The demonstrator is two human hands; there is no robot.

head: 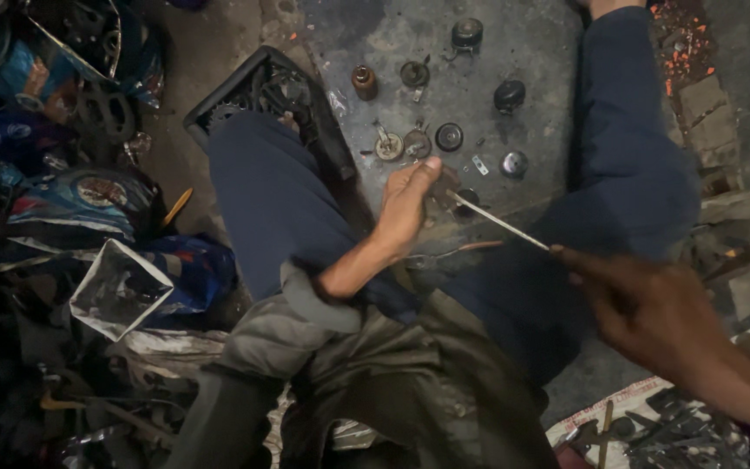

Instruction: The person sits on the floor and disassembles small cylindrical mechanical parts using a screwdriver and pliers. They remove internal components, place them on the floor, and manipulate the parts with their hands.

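I sit on the ground with my legs apart in dark blue trousers. My left hand (407, 204) reaches forward between my knees and grips a small dark metal part (446, 187) just above the concrete floor (531, 52). My right hand (653, 313), blurred at the lower right, holds the near end of a thin metal rod (501, 222). The rod's far tip meets the part in my left hand.
Several small round metal parts lie on the floor ahead, among them a brown bottle (364, 82), a dark cap (509, 94) and a shiny cup (514, 163). A black crate (253, 82) sits by my left knee. Bags and clutter fill the left side; tools (653, 430) lie at the lower right.
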